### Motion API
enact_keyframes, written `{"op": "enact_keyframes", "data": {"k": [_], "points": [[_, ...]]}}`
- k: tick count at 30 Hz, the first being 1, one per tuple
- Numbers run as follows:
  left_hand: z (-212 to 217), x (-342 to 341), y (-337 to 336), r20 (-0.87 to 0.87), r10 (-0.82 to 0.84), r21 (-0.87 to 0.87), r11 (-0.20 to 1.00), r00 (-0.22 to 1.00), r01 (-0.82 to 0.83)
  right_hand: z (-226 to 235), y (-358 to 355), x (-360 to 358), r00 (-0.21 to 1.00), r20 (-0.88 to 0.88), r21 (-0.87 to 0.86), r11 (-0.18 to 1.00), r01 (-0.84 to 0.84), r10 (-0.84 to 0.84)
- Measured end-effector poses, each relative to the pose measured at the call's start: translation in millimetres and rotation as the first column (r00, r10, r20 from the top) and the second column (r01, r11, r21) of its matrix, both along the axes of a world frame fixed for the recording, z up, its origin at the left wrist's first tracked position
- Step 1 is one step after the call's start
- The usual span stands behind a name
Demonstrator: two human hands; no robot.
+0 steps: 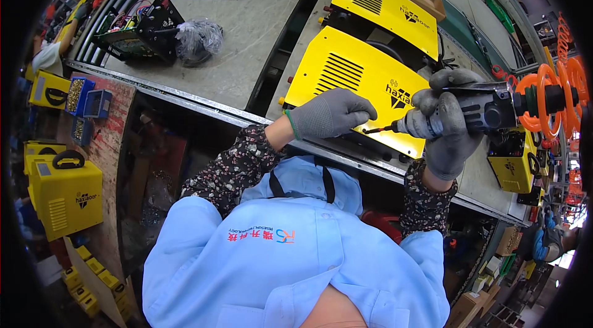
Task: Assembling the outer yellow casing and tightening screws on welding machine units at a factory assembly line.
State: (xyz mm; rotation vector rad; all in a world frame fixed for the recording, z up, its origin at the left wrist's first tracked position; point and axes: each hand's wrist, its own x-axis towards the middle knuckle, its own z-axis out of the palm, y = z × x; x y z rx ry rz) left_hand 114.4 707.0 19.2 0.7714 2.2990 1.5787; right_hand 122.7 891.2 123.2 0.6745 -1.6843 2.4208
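Observation:
My right hand point(448, 121), in a grey glove, grips an air screwdriver point(485, 109). Its dark bit point(382, 128) points left, over the near edge of a yellow-covered machine housing point(370, 75). Beside the bit tip is my left hand point(333, 113), also gloved in grey. Its fingers are curled closed over the housing's near edge; whatever they pinch is too small to make out. Black vent slots run across the housing's top. Right behind it lies a second yellow-covered housing point(383, 10). From the tool's rear runs an orange coiled hose point(550, 102).
Open machine units with bare circuit boards point(139, 31) sit on the bench at the upper left, one beside a clear plastic bag point(199, 39). Blue bins point(79, 94) of small parts and finished yellow machines point(65, 195) stand at the left. Another yellow machine point(514, 164) stands right.

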Motion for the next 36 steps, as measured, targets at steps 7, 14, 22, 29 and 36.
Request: {"op": "enact_keyframes", "data": {"k": [7,14,22,29,36], "points": [[-3,2,-2,-0.072,-0.066,-0.109,0.992,0.995,0.058,4,-7,6,0.998,0.038,0.163,0.985,0.05,-0.056],[3,8,7,-0.26,-0.054,-0.269,0.963,0.964,-0.019,0,9,-8,0.933,-0.305,0.563,0.826,0.016,0.19],[6,-1,13,-0.354,-0.067,-0.275,0.961,0.933,-0.035,-4,-24,11,0.978,0.17,-0.036,0.991,0.127,-0.119],[10,3,17,-0.297,-0.092,-0.303,0.953,0.951,-0.003,-4,-25,12,0.927,-0.196,0.233,0.904,0.36,-0.319],[-3,-1,14,-0.367,-0.093,-0.287,0.958,0.926,-0.018,-6,-23,12,0.943,-0.175,0.24,0.917,0.318,-0.281]]}}
